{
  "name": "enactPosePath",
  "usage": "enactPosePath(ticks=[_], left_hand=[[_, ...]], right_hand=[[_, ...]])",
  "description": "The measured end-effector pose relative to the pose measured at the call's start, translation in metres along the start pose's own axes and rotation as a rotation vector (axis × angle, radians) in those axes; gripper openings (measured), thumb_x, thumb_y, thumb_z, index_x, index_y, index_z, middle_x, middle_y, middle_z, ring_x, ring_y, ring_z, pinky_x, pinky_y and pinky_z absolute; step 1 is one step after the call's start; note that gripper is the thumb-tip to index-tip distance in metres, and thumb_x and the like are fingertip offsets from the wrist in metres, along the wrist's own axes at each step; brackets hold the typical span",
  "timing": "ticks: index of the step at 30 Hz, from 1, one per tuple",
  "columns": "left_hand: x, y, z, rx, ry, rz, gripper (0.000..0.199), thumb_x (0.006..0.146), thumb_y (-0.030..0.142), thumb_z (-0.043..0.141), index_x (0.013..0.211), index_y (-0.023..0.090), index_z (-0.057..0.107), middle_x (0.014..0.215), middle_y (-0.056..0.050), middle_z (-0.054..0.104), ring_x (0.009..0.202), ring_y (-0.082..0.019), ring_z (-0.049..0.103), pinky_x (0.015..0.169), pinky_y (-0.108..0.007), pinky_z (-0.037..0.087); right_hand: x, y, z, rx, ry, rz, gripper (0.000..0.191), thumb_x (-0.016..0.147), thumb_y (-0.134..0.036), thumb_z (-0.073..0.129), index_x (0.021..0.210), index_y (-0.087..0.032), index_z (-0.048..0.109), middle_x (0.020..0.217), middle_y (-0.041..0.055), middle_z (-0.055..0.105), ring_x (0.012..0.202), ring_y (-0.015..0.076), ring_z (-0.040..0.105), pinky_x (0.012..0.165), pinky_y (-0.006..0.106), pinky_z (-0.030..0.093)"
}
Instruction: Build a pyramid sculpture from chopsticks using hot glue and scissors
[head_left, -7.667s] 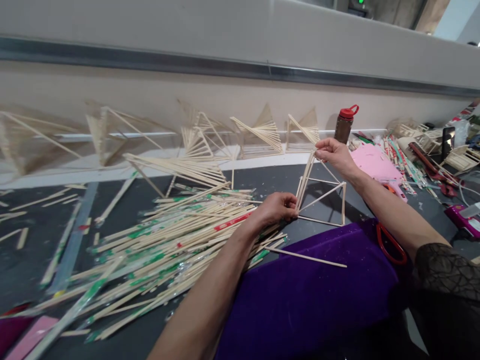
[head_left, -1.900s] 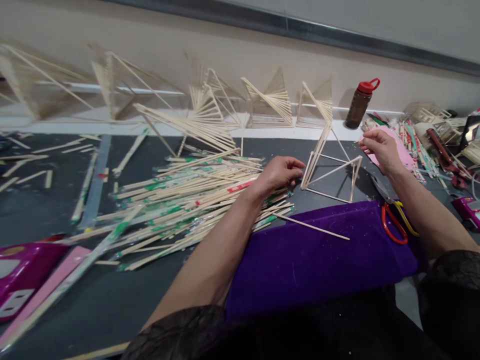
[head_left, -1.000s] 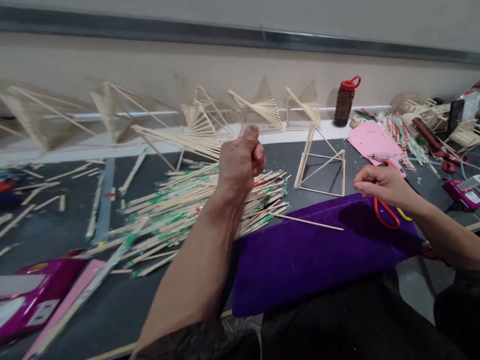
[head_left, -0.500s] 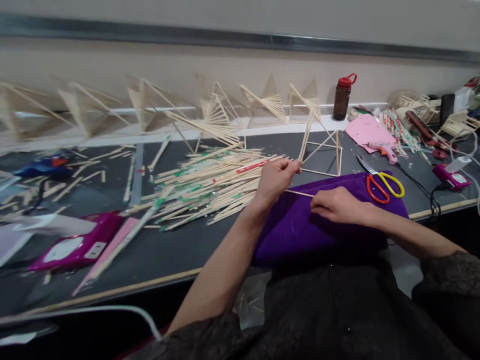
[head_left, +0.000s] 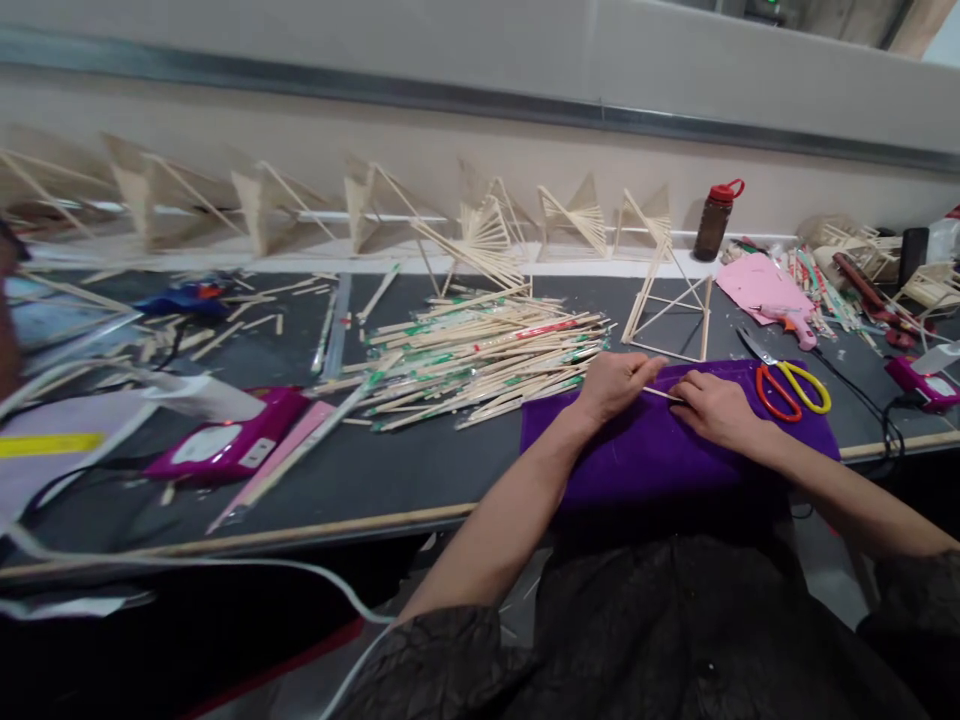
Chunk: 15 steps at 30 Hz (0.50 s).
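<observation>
Over the purple cloth [head_left: 630, 460], my left hand [head_left: 616, 385] is closed on one end of a thin wooden stick [head_left: 663, 395]. My right hand [head_left: 712, 405] pinches the same stick near its other end, so it spans the short gap between my hands. Just beyond them a frame of joined sticks [head_left: 667, 355] stands on the dark table. To the left of my left hand lies a large pile of wooden sticks [head_left: 480, 355], some in clear wrappers with green marks. Scissors [head_left: 787, 385] with red and yellow handles rest on the cloth, right of my right hand.
Several stick models [head_left: 574, 220] line the wall. A brown bottle [head_left: 716, 222] with a red cap stands behind. At the right are pink paper [head_left: 757, 285], a pink glue gun [head_left: 799, 325] and a magenta box [head_left: 922, 385]; another magenta box [head_left: 232, 440] sits left, with cables.
The view has shifted, so the scene sits further right at the left side. My hands have come closer together on the stick, and my left hand has moved back from the stick frame.
</observation>
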<state>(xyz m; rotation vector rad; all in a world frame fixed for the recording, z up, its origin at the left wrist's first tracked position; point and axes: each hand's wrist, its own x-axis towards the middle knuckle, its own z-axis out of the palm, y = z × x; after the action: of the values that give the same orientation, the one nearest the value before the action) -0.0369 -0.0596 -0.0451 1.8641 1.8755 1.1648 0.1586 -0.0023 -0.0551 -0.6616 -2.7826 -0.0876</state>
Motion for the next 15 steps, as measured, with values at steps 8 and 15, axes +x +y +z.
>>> enactPosePath(ticks=[8, 15], left_hand=[[0.003, -0.01, -0.027, -0.118, 0.08, -0.043, 0.045, 0.085, 0.046, 0.05, 0.053, 0.018, 0.061, 0.048, 0.002, 0.054, 0.052, -0.012, 0.048, 0.058, -0.025, 0.034], [0.001, -0.005, -0.013, -0.075, -0.162, -0.048, 0.035, 0.081, 0.042, 0.058, 0.059, 0.016, 0.065, 0.055, 0.001, 0.057, 0.055, -0.011, 0.048, 0.056, -0.025, 0.033]], right_hand=[[0.016, 0.002, 0.02, 0.101, 0.128, 0.096, 0.021, 0.097, -0.027, 0.045, 0.092, -0.019, 0.063, 0.09, 0.0087, 0.069, 0.081, 0.0187, 0.063, 0.071, 0.028, 0.043], [0.009, 0.014, 0.018, 0.384, 0.352, 0.258, 0.022, 0.096, -0.032, 0.04, 0.092, -0.021, 0.057, 0.072, 0.0024, 0.065, 0.059, 0.0157, 0.061, 0.059, 0.025, 0.043]])
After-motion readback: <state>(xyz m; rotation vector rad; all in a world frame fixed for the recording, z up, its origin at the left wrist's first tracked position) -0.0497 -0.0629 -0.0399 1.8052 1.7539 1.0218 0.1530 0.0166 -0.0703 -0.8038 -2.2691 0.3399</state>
